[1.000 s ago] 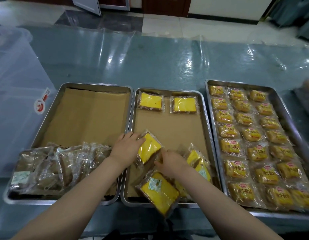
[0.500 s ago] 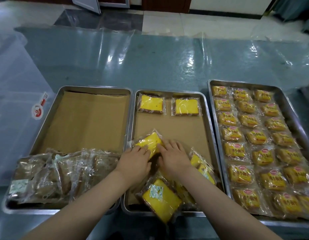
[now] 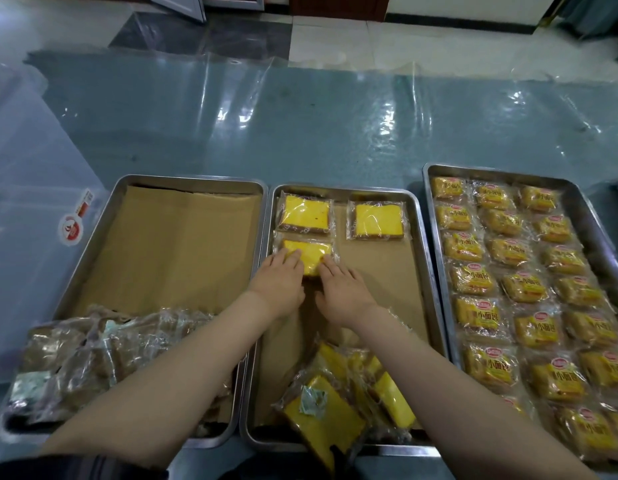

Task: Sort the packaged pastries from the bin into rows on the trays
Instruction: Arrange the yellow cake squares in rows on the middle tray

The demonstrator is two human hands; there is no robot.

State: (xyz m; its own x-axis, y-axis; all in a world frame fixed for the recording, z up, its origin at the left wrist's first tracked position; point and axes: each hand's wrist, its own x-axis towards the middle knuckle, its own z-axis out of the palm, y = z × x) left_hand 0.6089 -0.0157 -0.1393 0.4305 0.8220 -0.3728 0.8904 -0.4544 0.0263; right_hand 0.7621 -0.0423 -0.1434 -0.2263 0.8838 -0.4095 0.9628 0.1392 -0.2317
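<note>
Both hands, left hand [image 3: 280,280] and right hand [image 3: 342,287], press flat, straight fingers [image 3: 293,259] on a yellow cake packet [image 3: 309,252], seating it in the middle tray [image 3: 427,271]; next, fetch another from the pile [image 3: 342,400].

The three trays, such as the middle tray [image 3: 426,244], are of smooth, shiny metal, and the left tray [image 3: 103,233] has a matt brown paper lining [image 3: 183,244]. The yellow cake slices [image 3: 307,213] and the small breads [image 3: 524,323] at the right of the frame are in glossy clear plastic wrappers. A wrinkled, glossy transparent plastic sheet [image 3: 300,116] covers the table in the upper part of the frame.
</note>
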